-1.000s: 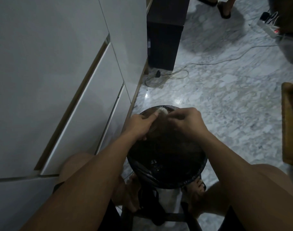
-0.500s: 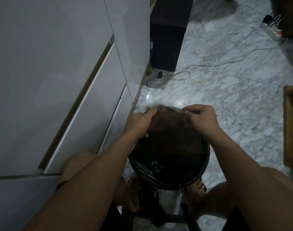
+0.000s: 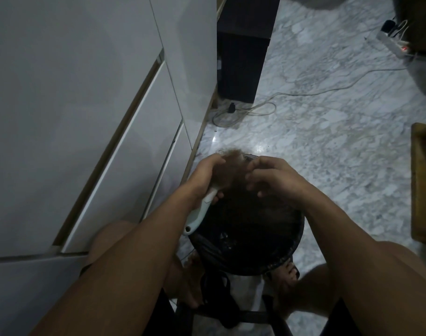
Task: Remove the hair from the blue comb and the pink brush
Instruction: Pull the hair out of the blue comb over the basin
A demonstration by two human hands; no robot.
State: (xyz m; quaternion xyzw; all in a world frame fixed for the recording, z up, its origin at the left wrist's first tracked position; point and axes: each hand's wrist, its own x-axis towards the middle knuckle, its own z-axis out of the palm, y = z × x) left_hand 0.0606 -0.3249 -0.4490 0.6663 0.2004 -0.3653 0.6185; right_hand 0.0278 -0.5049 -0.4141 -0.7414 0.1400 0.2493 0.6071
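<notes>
A: Item one, left hand [image 3: 202, 180]?
B: Fingers are closed round a pale-handled comb [image 3: 200, 214]; brown hair [image 3: 231, 157] is matted over its head, just beyond the fingertips.
A: Item two, right hand [image 3: 275, 178]?
B: Fingers are curled loosely beside the hair; contact cannot be told. Black bin [image 3: 297, 238] is placed beneath both.
</notes>
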